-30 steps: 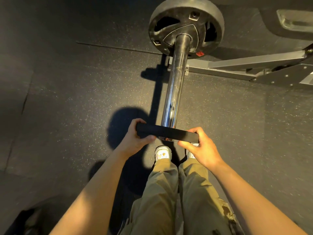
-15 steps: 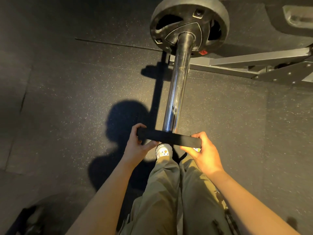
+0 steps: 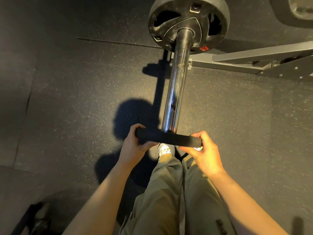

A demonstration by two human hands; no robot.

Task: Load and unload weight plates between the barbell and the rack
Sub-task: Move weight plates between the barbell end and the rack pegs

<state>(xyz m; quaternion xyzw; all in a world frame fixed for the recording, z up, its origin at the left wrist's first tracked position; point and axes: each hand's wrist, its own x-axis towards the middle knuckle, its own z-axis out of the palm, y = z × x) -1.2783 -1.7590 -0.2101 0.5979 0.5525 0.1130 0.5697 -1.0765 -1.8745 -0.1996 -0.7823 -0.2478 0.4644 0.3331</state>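
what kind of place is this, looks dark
Most likely a gym's free-weights area. A chrome barbell sleeve carries a black weight plate at its far end, the floor is dark speckled rubber matting, and a grey steel rack frame stands beside the bar. Both hands hold a smaller plate at the sleeve's near end.

I can't read any words, brand names or numbers here. The only sign is a small red sticker [image 3: 203, 48] on the lower right face of the far weight plate [image 3: 171, 19], already on the barbell sleeve [image 3: 176, 92]. It carries a dark mark, too small and blurred to make out. Raised shapes are moulded into that plate's face, but I can't tell them as letters or figures.
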